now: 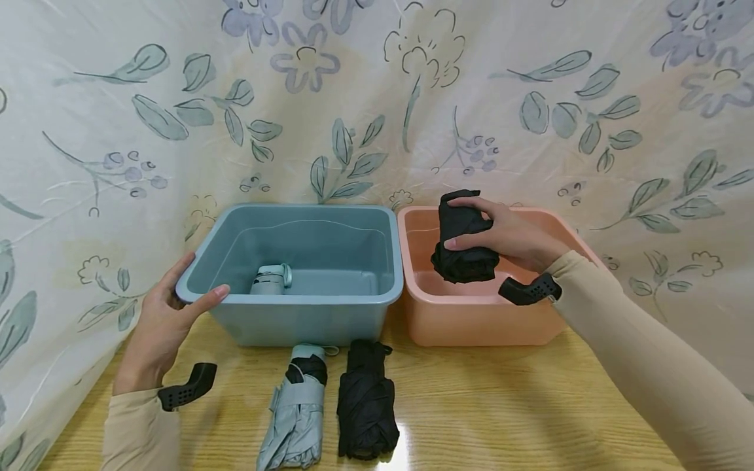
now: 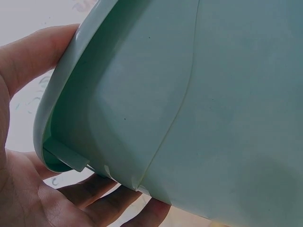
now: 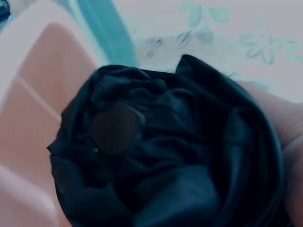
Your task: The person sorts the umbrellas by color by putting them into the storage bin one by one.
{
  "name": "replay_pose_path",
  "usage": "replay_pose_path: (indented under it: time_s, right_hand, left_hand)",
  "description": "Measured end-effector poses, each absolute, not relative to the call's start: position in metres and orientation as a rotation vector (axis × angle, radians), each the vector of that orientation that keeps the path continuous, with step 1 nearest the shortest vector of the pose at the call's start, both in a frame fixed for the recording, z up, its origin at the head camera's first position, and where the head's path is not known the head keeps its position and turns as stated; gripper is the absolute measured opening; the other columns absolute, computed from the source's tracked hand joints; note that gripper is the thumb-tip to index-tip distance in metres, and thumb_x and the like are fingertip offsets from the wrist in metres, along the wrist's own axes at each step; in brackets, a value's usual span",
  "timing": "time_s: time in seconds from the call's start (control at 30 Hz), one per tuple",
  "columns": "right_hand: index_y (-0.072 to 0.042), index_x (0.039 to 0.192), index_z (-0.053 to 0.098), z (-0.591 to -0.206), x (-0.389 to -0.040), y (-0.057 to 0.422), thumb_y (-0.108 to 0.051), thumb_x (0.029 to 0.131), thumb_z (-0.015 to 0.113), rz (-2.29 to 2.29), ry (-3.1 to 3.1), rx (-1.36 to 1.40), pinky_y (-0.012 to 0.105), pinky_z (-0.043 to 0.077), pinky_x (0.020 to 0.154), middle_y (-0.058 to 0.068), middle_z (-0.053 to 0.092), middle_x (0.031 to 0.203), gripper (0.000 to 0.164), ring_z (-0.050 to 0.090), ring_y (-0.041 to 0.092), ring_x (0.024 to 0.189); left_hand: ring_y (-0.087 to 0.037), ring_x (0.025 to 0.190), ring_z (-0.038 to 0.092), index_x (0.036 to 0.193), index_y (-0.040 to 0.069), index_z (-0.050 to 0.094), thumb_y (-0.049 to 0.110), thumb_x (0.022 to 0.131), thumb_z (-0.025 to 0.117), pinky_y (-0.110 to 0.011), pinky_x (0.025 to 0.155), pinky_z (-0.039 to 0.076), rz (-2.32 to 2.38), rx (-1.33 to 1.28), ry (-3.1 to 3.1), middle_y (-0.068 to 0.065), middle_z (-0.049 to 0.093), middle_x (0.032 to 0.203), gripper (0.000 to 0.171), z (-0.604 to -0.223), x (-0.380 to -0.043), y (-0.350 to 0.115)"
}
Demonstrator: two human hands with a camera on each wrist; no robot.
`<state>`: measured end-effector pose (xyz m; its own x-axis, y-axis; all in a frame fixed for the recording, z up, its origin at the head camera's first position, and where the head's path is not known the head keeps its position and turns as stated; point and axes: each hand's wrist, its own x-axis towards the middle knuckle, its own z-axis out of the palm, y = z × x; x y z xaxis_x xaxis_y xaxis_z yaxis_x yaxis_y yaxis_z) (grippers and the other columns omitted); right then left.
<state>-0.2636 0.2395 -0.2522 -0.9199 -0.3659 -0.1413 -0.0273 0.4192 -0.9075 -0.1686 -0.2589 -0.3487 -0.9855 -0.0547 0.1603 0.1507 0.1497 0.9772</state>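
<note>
My right hand (image 1: 506, 235) grips a folded black umbrella (image 1: 462, 252) and holds it upright just inside the pink bin (image 1: 471, 320). The right wrist view looks down on the black umbrella's (image 3: 165, 156) bunched end, with the pink bin (image 3: 42, 94) below it. My left hand (image 1: 171, 304) clasps the near left corner of the blue bin (image 1: 294, 296), thumb on the front rim and fingers on the side. The left wrist view shows the blue bin's wall (image 2: 213, 94) close up, held in my left hand (image 2: 28, 198). A pale grey-blue folded umbrella (image 1: 269, 280) lies inside the blue bin.
On the wooden table (image 1: 501, 405) before the bins lie a pale grey-blue folded umbrella (image 1: 297, 412) and a black folded umbrella (image 1: 366, 402), side by side. A flower-patterned cloth (image 1: 377, 98) hangs behind and to both sides. The two bins stand touching.
</note>
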Motion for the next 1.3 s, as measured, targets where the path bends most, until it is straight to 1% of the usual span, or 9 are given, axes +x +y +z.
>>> replay_pose_path:
  time_s: [0.1, 0.23, 0.4, 0.5, 0.67, 0.93, 1.13, 1.2, 1.3]
  right_hand:
    - [-0.024, 0.159, 0.031, -0.257, -0.275, 0.235, -0.025, 0.087, 0.083, -1.441, 2.333, -0.342, 0.041, 0.056, 0.089, 0.025, 0.047, 0.137, 0.089, 0.064, 0.036, 0.111]
    - [-0.021, 0.156, 0.033, -0.265, -0.286, 0.227, -0.026, 0.084, 0.086, -1.348, 2.332, -0.333, 0.042, 0.056, 0.09, 0.024, 0.051, 0.134, 0.09, 0.065, 0.035, 0.11]
    - [-0.015, 0.153, 0.039, -0.275, -0.296, 0.218, -0.025, 0.082, 0.088, -1.226, 2.374, -0.403, 0.04, 0.056, 0.087, 0.021, 0.048, 0.134, 0.087, 0.059, 0.034, 0.111]
    - [-0.012, 0.153, 0.041, -0.278, -0.299, 0.213, -0.027, 0.082, 0.088, -1.147, 2.404, -0.442, 0.039, 0.057, 0.085, 0.02, 0.046, 0.135, 0.086, 0.059, 0.034, 0.11]
    - [-0.013, 0.153, 0.041, -0.28, -0.304, 0.206, -0.029, 0.081, 0.088, -1.067, 2.411, -0.459, 0.037, 0.055, 0.088, 0.018, 0.044, 0.139, 0.087, 0.055, 0.032, 0.114]
    - [-0.013, 0.153, 0.037, -0.283, -0.31, 0.199, -0.024, 0.082, 0.088, -1.122, 2.288, -0.392, 0.04, 0.053, 0.095, 0.017, 0.038, 0.144, 0.088, 0.052, 0.033, 0.122]
    - [-0.018, 0.153, 0.04, -0.287, -0.313, 0.202, -0.035, 0.08, 0.088, -1.031, 2.379, -0.429, 0.042, 0.047, 0.102, 0.015, 0.033, 0.151, 0.089, 0.047, 0.032, 0.128]
    - [-0.018, 0.153, 0.039, -0.289, -0.313, 0.203, -0.035, 0.081, 0.087, -1.034, 2.365, -0.431, 0.043, 0.048, 0.101, 0.016, 0.034, 0.151, 0.088, 0.048, 0.033, 0.128]
    - [-0.017, 0.154, 0.039, -0.292, -0.314, 0.203, -0.034, 0.082, 0.087, -1.021, 2.364, -0.452, 0.041, 0.05, 0.098, 0.017, 0.037, 0.148, 0.088, 0.051, 0.033, 0.124]
  left_hand:
    - [-0.038, 0.15, 0.019, 0.165, 0.024, 0.008, 0.017, 0.098, 0.07, -0.008, 0.093, 0.042, -1.958, -0.088, -2.264, -0.021, 0.008, 0.167, 0.092, -0.348, -0.169, -0.26]
    - [-0.037, 0.15, 0.019, 0.165, 0.024, 0.007, 0.018, 0.098, 0.07, -0.009, 0.094, 0.042, -1.96, -0.077, -2.272, -0.02, 0.008, 0.168, 0.092, -0.348, -0.169, -0.26]
    - [-0.039, 0.148, 0.021, 0.165, 0.023, 0.007, 0.018, 0.098, 0.07, -0.008, 0.093, 0.042, -1.953, -0.077, -2.275, -0.022, 0.009, 0.167, 0.092, -0.348, -0.168, -0.26]
    - [-0.038, 0.148, 0.022, 0.165, 0.023, 0.007, 0.017, 0.098, 0.07, -0.008, 0.092, 0.043, -1.959, -0.088, -2.27, -0.023, 0.01, 0.167, 0.092, -0.348, -0.168, -0.259]
    - [-0.038, 0.149, 0.022, 0.165, 0.023, 0.007, 0.016, 0.098, 0.07, -0.008, 0.092, 0.043, -1.971, -0.104, -2.262, -0.023, 0.01, 0.166, 0.092, -0.348, -0.168, -0.259]
    - [-0.037, 0.149, 0.021, 0.165, 0.024, 0.008, 0.017, 0.098, 0.07, -0.009, 0.094, 0.042, -1.974, -0.09, -2.258, -0.021, 0.01, 0.167, 0.092, -0.348, -0.168, -0.259]
    - [-0.038, 0.15, 0.02, 0.165, 0.024, 0.007, 0.016, 0.098, 0.07, -0.009, 0.094, 0.042, -1.979, -0.099, -2.251, -0.021, 0.009, 0.167, 0.092, -0.348, -0.168, -0.259]
    - [-0.038, 0.149, 0.02, 0.165, 0.023, 0.007, 0.016, 0.098, 0.07, -0.009, 0.093, 0.042, -1.977, -0.101, -2.251, -0.021, 0.01, 0.167, 0.093, -0.348, -0.168, -0.259]
    - [-0.038, 0.149, 0.02, 0.165, 0.024, 0.007, 0.017, 0.098, 0.07, -0.009, 0.092, 0.042, -1.973, -0.093, -2.255, -0.021, 0.009, 0.167, 0.092, -0.348, -0.168, -0.259]
